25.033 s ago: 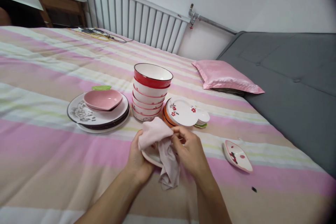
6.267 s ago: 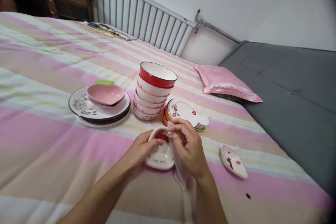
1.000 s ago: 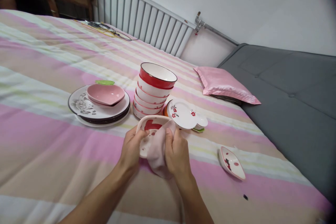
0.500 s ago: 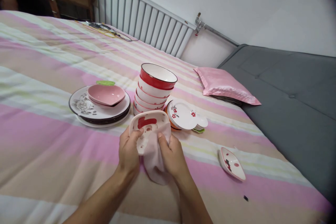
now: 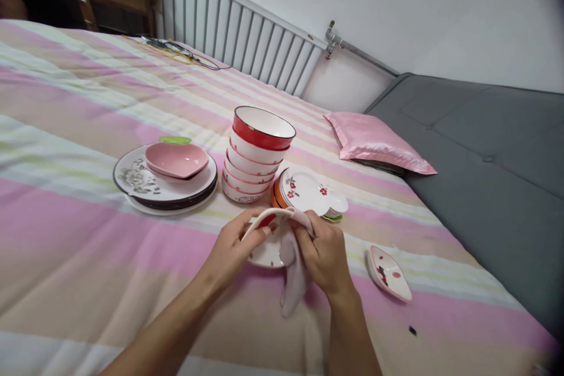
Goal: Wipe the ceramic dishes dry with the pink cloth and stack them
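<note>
My left hand (image 5: 233, 247) grips the near-left rim of a small white dish with a red mark (image 5: 267, 249), tilted above the striped bedspread (image 5: 66, 229). A pale pink cloth (image 5: 293, 273) is pinched in my right hand (image 5: 324, 255), which presses it over the dish's far-right rim; the cloth's tail hangs down below. Both hands are closed, and the cloth and fingers hide part of the dish.
Just beyond the hands stand a stack of red-and-white bowls (image 5: 258, 153) and a pile of small flowered plates (image 5: 306, 191). Left lies a pink dish (image 5: 176, 160) on large plates (image 5: 136, 185). A small dish (image 5: 390, 273) lies right. A pink pillow (image 5: 376, 141) and grey sofa (image 5: 484, 147) are behind.
The dish has tipped from facing me to lying flatter and lower. My right hand has slid with the cloth from the dish's near side up to its far rim.
</note>
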`<state>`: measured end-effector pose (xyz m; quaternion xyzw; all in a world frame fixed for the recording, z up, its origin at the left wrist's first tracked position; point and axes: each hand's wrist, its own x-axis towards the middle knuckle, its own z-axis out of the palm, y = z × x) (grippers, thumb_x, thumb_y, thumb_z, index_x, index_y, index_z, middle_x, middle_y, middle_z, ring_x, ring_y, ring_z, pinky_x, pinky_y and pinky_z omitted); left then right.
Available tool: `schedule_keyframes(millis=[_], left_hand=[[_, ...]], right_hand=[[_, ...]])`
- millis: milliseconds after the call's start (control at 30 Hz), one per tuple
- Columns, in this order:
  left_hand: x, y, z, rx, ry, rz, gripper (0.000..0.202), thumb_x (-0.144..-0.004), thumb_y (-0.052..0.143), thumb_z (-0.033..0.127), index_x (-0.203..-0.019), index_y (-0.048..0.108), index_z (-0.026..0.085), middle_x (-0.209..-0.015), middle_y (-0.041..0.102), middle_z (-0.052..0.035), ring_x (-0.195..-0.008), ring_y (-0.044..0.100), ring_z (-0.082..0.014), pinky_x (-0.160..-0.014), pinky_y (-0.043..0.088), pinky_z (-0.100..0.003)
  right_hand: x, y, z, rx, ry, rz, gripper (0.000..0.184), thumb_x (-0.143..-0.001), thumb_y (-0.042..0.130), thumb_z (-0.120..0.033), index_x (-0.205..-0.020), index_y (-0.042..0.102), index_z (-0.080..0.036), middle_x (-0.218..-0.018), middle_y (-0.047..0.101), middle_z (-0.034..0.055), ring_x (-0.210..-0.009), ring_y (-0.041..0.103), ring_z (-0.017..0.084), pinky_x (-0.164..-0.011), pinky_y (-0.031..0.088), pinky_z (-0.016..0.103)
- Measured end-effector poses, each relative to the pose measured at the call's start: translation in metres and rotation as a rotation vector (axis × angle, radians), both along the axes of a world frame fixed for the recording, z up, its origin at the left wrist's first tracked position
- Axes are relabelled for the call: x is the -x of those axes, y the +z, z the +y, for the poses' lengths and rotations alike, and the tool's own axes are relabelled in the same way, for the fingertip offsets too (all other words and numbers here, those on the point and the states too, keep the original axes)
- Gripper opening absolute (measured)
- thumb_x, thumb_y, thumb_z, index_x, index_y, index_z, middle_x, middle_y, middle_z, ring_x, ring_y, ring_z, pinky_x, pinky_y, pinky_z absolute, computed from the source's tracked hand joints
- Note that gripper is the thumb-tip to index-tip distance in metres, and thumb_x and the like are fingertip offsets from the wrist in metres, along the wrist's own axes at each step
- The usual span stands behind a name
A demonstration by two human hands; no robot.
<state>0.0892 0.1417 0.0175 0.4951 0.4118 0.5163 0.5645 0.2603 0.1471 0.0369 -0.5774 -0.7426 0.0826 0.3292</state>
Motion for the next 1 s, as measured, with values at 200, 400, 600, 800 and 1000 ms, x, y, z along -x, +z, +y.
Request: schedule_keyframes(millis=[200, 400, 600, 800, 1000], left_hand=[[0.000, -0.001, -0.002, 0.080, -0.101, 0.065, 0.012, -0.075, 0.053, 0.026, -0.073, 0.062, 0.017, -0.070, 0.060, -0.0006, -0.067, 0.052, -0.0178, -0.062, 0.038, -0.026], [-0.003, -0.007, -0.002, 0.150, 0.034, 0.008, 0.014, -0.074, 0.053, 0.027, -0.065, 0.057, 0.017, -0.062, 0.057, 0.0004, -0.060, 0.050, -0.0160, -0.055, 0.035, -0.024], [-0.006, -0.006, -0.003, 0.194, 0.124, -0.071, 0.017, -0.071, 0.056, 0.032, -0.070, 0.061, 0.016, -0.059, 0.058, 0.0005, -0.054, 0.050, -0.0151, -0.051, 0.035, -0.024], [-0.007, -0.007, -0.001, 0.213, 0.254, -0.253, 0.017, -0.065, 0.061, 0.031, -0.059, 0.057, 0.016, -0.054, 0.055, 0.0015, -0.050, 0.048, -0.0132, -0.048, 0.036, -0.023], [-0.005, -0.012, 0.000, 0.191, 0.365, -0.402, 0.014, -0.066, 0.062, 0.029, -0.060, 0.058, 0.017, -0.054, 0.055, 0.0028, -0.051, 0.048, -0.0130, -0.045, 0.036, -0.022]], right_hand=[[-0.003, 0.003, -0.002, 0.017, 0.032, -0.052, 0.026, -0.092, 0.044, -0.036, -0.095, 0.064, -0.021, -0.064, 0.060, -0.0002, -0.058, 0.053, 0.015, -0.057, 0.033, 0.024], [0.005, 0.000, -0.001, 0.101, 0.027, 0.062, 0.027, -0.093, 0.042, -0.038, -0.088, 0.059, -0.018, -0.074, 0.065, 0.0039, -0.069, 0.058, 0.019, -0.065, 0.039, 0.027], [0.015, -0.001, -0.001, 0.091, 0.029, 0.216, 0.026, -0.093, 0.041, -0.035, -0.102, 0.060, -0.020, -0.091, 0.068, 0.0040, -0.083, 0.061, 0.020, -0.072, 0.042, 0.028], [0.025, -0.007, -0.003, 0.159, 0.030, 0.229, 0.036, -0.092, 0.039, -0.039, -0.075, 0.061, -0.017, -0.061, 0.058, 0.0007, -0.057, 0.052, 0.015, -0.052, 0.034, 0.024], [0.037, -0.011, -0.006, 0.220, 0.078, 0.321, 0.039, -0.091, 0.039, -0.039, -0.060, 0.049, -0.018, -0.052, 0.045, -0.0029, -0.049, 0.042, 0.011, -0.049, 0.029, 0.023]])
